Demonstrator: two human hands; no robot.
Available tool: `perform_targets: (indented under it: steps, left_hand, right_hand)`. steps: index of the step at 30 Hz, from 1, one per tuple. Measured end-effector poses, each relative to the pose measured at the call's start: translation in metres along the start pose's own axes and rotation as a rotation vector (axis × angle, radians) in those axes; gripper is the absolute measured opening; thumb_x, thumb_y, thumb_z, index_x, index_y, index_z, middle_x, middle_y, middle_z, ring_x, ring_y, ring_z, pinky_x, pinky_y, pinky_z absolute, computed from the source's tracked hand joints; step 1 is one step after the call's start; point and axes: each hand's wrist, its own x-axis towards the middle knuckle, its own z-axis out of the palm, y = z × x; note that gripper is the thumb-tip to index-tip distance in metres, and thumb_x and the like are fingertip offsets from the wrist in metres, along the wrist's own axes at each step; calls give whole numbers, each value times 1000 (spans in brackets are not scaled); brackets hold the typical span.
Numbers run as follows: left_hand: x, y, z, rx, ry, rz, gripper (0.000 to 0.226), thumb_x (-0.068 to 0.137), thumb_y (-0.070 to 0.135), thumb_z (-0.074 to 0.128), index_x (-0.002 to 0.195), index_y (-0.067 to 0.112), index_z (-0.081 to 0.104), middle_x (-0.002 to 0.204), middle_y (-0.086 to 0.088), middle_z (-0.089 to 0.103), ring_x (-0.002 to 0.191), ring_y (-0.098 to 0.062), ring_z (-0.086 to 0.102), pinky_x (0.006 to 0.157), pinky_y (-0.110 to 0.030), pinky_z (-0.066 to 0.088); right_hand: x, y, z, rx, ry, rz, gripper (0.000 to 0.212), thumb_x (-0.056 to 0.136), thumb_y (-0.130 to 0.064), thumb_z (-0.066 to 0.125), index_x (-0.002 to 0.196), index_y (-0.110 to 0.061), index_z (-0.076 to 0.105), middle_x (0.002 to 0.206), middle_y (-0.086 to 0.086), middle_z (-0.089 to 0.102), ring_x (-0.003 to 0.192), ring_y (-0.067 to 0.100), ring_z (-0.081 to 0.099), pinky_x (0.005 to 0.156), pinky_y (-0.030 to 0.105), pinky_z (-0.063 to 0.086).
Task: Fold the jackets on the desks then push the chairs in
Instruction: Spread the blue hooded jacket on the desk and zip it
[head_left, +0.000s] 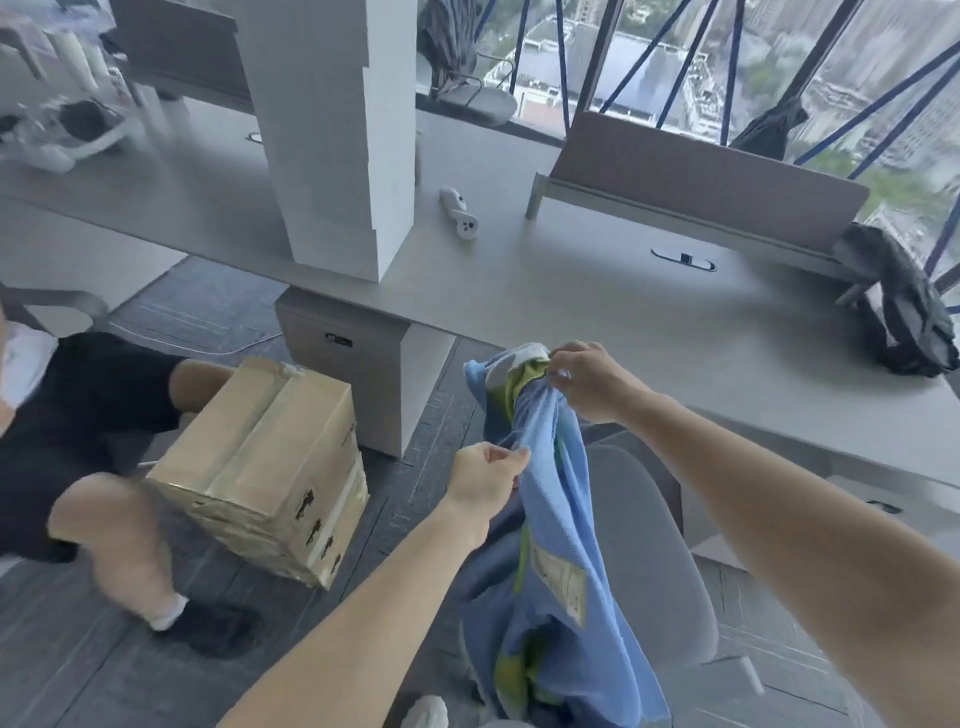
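Note:
A light-blue jacket (550, 519) with green and white lining hangs bunched in the air in front of me, above a grey chair (649, 561). My right hand (587, 382) grips its top end near the desk's front edge. Lower down, my left hand (485, 480) pinches a fold of the blue cloth. The grey desk (597, 322) stretches behind the jacket. A dark jacket (904, 317) lies crumpled at the desk's right end.
A tall white pillar (332, 135) stands on the desk's left part, a white controller (460, 213) beside it. Stacked cardboard boxes (270, 467) sit on the floor at left, next to a seated person's legs (104, 457). A drawer cabinet (348, 364) stands under the desk.

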Motion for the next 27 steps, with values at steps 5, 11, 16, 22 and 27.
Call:
perform_targets:
  steps: [5, 11, 16, 22, 27]
  left_hand:
    - [-4, 21, 21, 72, -180, 17, 27, 93, 35, 66, 90, 10, 57, 97, -23, 63, 89, -32, 63, 81, -44, 54]
    - [20, 2, 26, 297, -8, -37, 93, 85, 58, 66, 153, 10, 24, 155, -15, 32, 140, -33, 37, 114, -42, 34]
    - [25, -13, 40, 207, -80, 157, 40, 79, 39, 80, 111, 24, 62, 112, -3, 71, 108, -22, 67, 94, -43, 55]
    - [16, -12, 27, 536, 192, 243, 35, 93, 42, 65, 110, 12, 64, 101, -7, 69, 92, -26, 64, 71, -31, 46]
    - [-2, 26, 11, 587, 185, 477, 11, 95, 20, 62, 91, 10, 64, 88, -8, 69, 88, -30, 65, 64, -30, 39]
  right_hand:
    - [-30, 15, -38, 250, 148, 70, 16, 101, -18, 52, 105, -16, 67, 98, 7, 67, 88, 25, 61, 71, 28, 41]
    - [-65, 42, -44, 253, 138, 62, 14, 100, -10, 50, 100, -16, 63, 95, 7, 68, 88, 28, 63, 76, 32, 49]
    - [-84, 70, -29, 189, 80, 108, 15, 101, -16, 50, 93, -26, 58, 89, -3, 61, 86, 21, 56, 72, 28, 39]
    - [-74, 62, -7, 121, -68, 112, 24, 98, -20, 50, 115, -32, 61, 105, -2, 65, 93, 20, 57, 75, 27, 42]
    - [-45, 22, 7, 43, -118, -62, 78, 90, -31, 63, 155, -42, 22, 155, -3, 35, 139, 23, 37, 112, 40, 35]
